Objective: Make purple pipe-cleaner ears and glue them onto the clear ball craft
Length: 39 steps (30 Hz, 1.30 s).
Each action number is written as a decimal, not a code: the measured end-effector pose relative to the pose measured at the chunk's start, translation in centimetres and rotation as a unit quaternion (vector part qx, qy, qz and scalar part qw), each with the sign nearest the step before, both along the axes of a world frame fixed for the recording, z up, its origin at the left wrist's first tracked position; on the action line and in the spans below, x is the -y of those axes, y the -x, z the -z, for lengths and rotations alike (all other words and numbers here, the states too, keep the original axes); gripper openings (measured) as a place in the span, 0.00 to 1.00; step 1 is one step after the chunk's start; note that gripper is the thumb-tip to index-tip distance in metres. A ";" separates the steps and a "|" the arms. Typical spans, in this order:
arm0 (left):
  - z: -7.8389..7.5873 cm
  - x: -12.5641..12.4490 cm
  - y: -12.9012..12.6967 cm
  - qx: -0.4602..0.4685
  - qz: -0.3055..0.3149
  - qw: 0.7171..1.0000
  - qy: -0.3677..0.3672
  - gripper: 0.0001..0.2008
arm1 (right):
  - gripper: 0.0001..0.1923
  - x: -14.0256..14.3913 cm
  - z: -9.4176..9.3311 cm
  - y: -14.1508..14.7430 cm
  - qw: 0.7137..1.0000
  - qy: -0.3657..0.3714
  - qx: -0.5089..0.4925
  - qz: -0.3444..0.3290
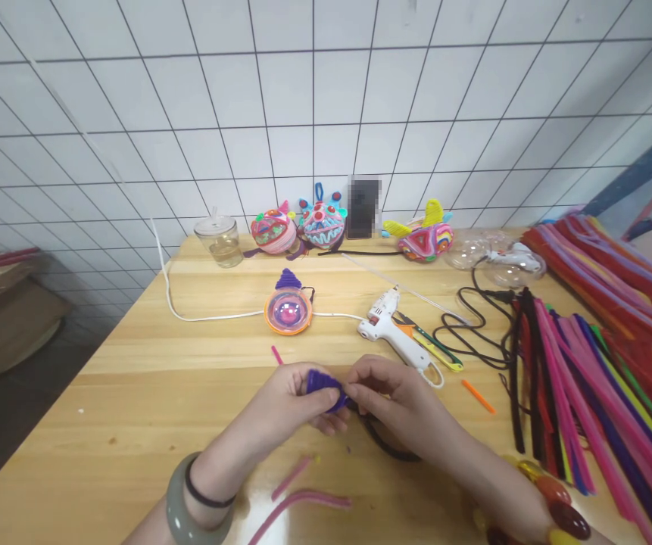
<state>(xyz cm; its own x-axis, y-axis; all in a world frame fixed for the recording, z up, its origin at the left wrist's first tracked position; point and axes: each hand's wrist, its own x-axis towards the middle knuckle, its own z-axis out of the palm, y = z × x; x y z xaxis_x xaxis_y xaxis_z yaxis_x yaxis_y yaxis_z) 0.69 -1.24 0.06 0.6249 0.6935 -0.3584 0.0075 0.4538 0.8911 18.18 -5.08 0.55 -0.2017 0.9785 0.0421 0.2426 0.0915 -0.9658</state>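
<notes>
My left hand [297,397] is closed on a small purple piece of folded pipe cleaner [319,382], thumb pressed on its face. At the edge of that piece, my right hand [391,390] pinches a black pipe cleaner [388,446], whose tail curves out below the palm. The fingertips of both hands almost meet, so the join between purple and black is hidden. Beyond the hands lies a round ornament [288,310] with an orange rim and a purple pointed top. Pink pipe cleaner pieces [303,503] lie in front of me.
A white glue gun [388,325] rests beside a yellow-green cutter [444,354]. Bundled pipe cleaners [581,378] fill the right side. Along the wall stand a glass cup [217,241], decorated balls [322,223], a fish-like ornament [425,238] and clear globes [510,269]. Cables cross the table.
</notes>
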 end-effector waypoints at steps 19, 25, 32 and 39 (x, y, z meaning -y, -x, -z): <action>-0.6 0.2 -0.4 -0.024 -0.096 0.980 -0.172 0.08 | 0.06 0.5 1.4 0.4 0.972 -0.189 0.140 0.011; -1.0 0.5 -0.5 -0.070 -0.087 0.971 -0.211 0.07 | 0.03 0.5 1.3 0.5 0.962 -0.203 0.172 0.056; -0.8 0.6 -0.7 -0.045 -0.098 0.975 -0.193 0.06 | 0.08 0.4 1.6 0.1 0.902 -0.327 0.281 0.011; -0.8 0.4 -0.6 0.006 -0.137 0.982 -0.133 0.06 | 0.12 0.6 0.9 -0.5 0.831 -0.425 0.360 -0.009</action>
<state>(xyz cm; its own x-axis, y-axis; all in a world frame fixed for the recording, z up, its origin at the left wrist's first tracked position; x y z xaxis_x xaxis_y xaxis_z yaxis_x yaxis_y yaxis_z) 1.33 -1.66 0.87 0.4049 0.9041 -0.1366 -0.0935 0.1895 0.9774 18.69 -5.73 -0.37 -0.4885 0.6542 0.5775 0.7201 0.6760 -0.1567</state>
